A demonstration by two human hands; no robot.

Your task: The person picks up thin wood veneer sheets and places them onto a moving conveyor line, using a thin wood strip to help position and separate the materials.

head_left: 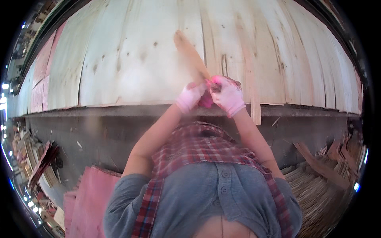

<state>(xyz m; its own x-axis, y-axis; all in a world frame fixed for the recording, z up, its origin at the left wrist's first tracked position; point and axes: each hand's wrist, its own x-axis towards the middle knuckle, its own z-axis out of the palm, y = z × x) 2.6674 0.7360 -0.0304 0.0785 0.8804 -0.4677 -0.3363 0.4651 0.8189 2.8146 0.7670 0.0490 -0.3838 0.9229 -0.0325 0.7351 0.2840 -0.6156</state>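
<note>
A long flat tan strip, seemingly wood, slants away to the far left over pale wood sheets. Its far end is rounded. My left hand, in a white glove stained pink, is closed at the strip's near end. Closed around the same end from the other side is my right hand, gloved alike, with a dark brown bit showing between its fingers. Below and between the hands hangs something bright pink; whether it is cloth or glove I cannot make out.
A narrow pale wood strip juts over the table's near edge at my right. Pink sheets are stacked low on the left. A pile of thin wood sheets lies low on the right, with scraps at far left.
</note>
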